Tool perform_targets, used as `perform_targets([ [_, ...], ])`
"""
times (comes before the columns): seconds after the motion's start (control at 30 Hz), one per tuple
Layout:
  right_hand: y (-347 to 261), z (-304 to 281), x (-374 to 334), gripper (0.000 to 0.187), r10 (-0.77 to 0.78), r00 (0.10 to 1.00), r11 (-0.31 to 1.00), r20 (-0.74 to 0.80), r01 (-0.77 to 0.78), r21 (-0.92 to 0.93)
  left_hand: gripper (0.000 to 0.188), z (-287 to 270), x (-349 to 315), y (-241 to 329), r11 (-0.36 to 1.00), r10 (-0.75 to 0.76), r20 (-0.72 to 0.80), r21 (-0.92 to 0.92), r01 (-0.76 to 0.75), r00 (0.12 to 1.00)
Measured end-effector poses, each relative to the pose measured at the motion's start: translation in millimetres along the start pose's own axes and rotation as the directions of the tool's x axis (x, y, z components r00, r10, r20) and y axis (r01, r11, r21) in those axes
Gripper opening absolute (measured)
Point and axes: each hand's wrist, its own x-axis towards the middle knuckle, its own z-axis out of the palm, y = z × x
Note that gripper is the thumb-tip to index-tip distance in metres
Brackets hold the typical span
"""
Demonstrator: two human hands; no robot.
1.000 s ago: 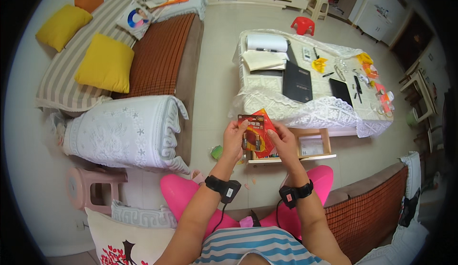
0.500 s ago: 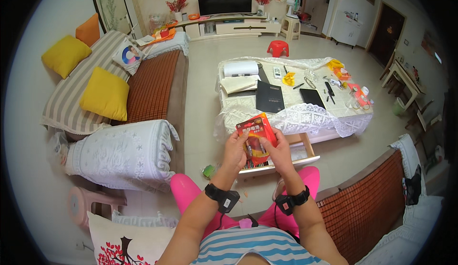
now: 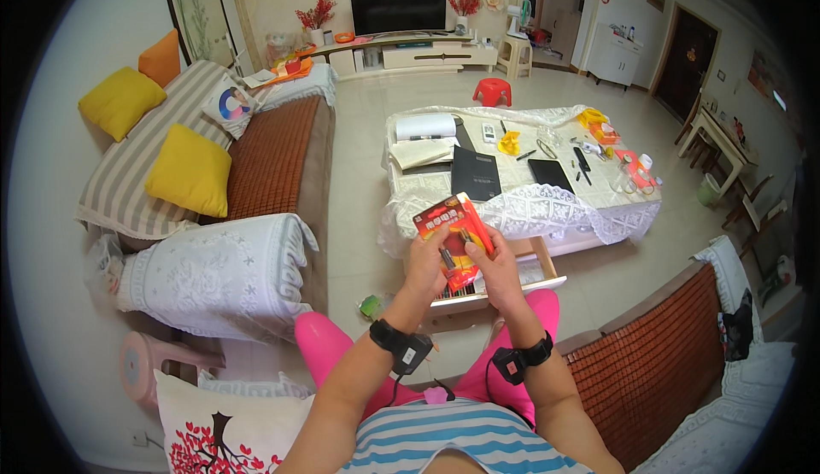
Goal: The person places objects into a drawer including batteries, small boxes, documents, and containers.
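Note:
Both hands hold a red and yellow blister pack of batteries (image 3: 442, 219) above an open drawer. My left hand (image 3: 426, 262) grips its left side, the thumb lying across the front. On the right edge, my right hand (image 3: 498, 267) is closed with its thumb over the front too. A dark cylindrical battery (image 3: 447, 259) shows at the pack's lower left. Part of the pack's lower right is hidden by my right thumb. Below it, the wooden drawer (image 3: 548, 262) is pulled out from the coffee table, with slim items inside.
The coffee table (image 3: 418, 182) has a lace cloth and carries a black folder (image 3: 475, 175), a white remote (image 3: 489, 132) and a black tablet-like slab (image 3: 550, 174). A red stool (image 3: 493, 92) stands beyond. Sofas flank me; a pink stool (image 3: 141, 367) is at left.
My fingers have shifted on the battery pack, and more of its front and a battery now show. The pack has tilted a little. The whole view has shifted slightly.

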Motion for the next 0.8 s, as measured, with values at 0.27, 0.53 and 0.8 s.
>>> perform_targets([
  [0.27, 27, -12, 10, 0.036, 0.155, 0.988, 0.987, -0.022, -0.156, -0.031, 0.023, -26, 19, -10, 0.999, -0.053, -0.118, -0.016, 0.052, 0.992],
  [0.53, 97, -8, 46, 0.028, 0.251, 0.965, 0.964, -0.079, -0.256, -0.066, 0.022, -93, 49, -23, 0.958, -0.287, -0.113, -0.030, 0.285, 0.951],
  [0.8, 164, -32, 66, 0.036, 0.460, 0.877, 0.888, -0.139, -0.455, 0.066, 0.025, -160, 94, -60, 0.890, -0.455, -0.106, -0.089, 0.447, 0.884],
])
